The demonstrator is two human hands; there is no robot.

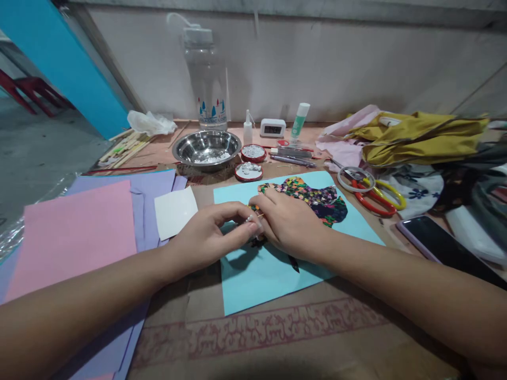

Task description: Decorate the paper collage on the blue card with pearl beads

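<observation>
Quietly, a person is bending both hands to fine work over a light-blue sheet [257, 290] on the cardboard-covered worktop [178, 338]. The left hand [216, 229] is pinching a small whitish piece [250, 218] between thumb and forefinger, just above the sheet's left half. Beside it, the right hand [291, 219] is lying palm down with its fingers curling toward the left thumb; whether those fingers are gripping anything, one cannot tell. Dark floral cutouts [335, 211] are lying on the sheet, partly hidden under the right hand, while a dark pointed tip [293, 264] is showing below its wrist. To the left, a white square [176, 214] is resting near a pink sheet [79, 227], which is covering part of some purple sheets [147, 211]. Behind the blue sheet, a steel bowl [188, 145] is sitting next to two red-rimmed dishes [249, 177] with silvery bits in them. A clear bottle [206, 79], a small white squeeze bottle [247, 132], a digital clock [273, 128] and a green-labelled glue stick [300, 122] are lining the back. At right, red and yellow scissor handles [390, 210] are lying between the blue sheet and a phone [443, 245], with mustard cloth [420, 140] bunching beyond them.
</observation>
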